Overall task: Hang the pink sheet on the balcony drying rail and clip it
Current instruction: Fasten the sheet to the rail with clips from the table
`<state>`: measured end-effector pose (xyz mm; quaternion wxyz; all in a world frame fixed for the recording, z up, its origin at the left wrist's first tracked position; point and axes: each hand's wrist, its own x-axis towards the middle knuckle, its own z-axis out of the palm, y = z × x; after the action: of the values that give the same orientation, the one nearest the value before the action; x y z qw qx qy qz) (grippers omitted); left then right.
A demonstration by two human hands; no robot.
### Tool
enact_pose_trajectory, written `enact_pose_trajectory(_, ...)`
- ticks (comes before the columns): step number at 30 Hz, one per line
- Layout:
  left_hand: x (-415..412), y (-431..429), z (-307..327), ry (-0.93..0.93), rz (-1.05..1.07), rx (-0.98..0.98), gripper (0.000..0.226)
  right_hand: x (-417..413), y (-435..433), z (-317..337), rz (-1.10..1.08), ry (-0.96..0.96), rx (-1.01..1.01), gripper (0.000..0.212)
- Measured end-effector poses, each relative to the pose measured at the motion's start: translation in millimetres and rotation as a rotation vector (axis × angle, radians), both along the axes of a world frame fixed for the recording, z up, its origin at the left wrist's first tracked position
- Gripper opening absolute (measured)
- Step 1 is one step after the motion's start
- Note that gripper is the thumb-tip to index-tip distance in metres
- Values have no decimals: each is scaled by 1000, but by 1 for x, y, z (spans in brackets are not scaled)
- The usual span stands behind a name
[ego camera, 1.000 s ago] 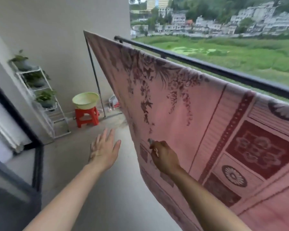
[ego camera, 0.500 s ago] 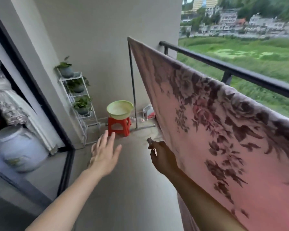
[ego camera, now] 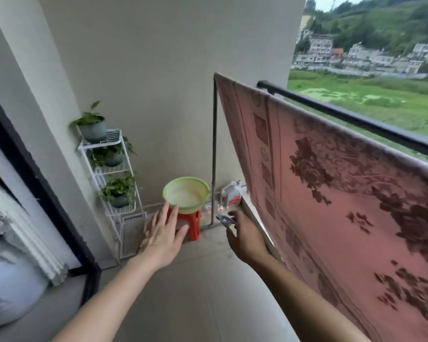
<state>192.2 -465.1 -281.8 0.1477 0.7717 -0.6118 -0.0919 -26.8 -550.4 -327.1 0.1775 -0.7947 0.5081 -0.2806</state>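
Observation:
The pink sheet [ego camera: 336,193] with dark red flowers hangs over the drying rail at the right and reaches far down. The rail's grey upright post [ego camera: 214,149] stands at the sheet's far end. My right hand [ego camera: 245,239] is just left of the sheet's lower edge, fingers curled around a small metal clip [ego camera: 224,220]. My left hand [ego camera: 162,232] is stretched forward with fingers apart, holding nothing.
A green basin [ego camera: 186,195] rests on a red stool [ego camera: 194,224] by the far wall. A white plant rack [ego camera: 114,183] with three pots stands left of it. A black balcony railing [ego camera: 356,117] runs behind the sheet. A black door frame [ego camera: 35,183] is at left.
My view has swung left toward the far wall, so the sheet's far end and post are closer to centre. Both hands kept their pose; the right still holds the clip.

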Motion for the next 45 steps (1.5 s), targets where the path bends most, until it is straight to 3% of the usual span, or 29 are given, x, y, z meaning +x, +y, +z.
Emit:
enact_pose_trajectory(2, 24, -46, 11, 50, -26, -28, 66, 21, -41, 12, -20, -25, -16, 50)
enact_pose_trajectory(9, 84, -214, 7, 192, -84, -84, 67, 77, -189, 16, -123, -150, -90, 35)
enact_pose_trajectory(15, 129, -376, 1, 143, -95, -47, 69, 120, -349, 12, -185, -173, -91, 45)
enact_pose_trajectory(19, 168, -484, 29, 108, -137, -36, 71, 161, -457, 53, -199, -232, -143, 35)
enact_pose_trajectory(23, 191, -575, 74, 210, -140, -151, 66, 201, -538, 112, -170, -297, -288, 29)
enact_pose_trajectory(25, 200, -620, 90, 236, -150, -182, 66, 213, -572, 136, -193, -227, -402, 30)
enact_pose_trajectory(29, 209, -716, 112, 310, -239, -248, 65, 222, -622, 180, -374, 93, -686, 28)
enact_pose_trajectory(34, 193, -829, 143, 537, -409, -429, 53, 238, -654, 213, -584, 370, -791, 31)
enact_pose_trajectory(37, 185, -872, 160, 601, -594, -512, 46, 246, -677, 230, -785, 390, -710, 33)
enact_pose_trajectory(40, 184, -900, 166, 548, -810, -547, 44, 253, -698, 240, -937, 349, -542, 35)
enact_pose_trajectory(45, 177, -938, 168, 923, -860, -421, 24, 266, -720, 241, -1131, 373, -432, 37)
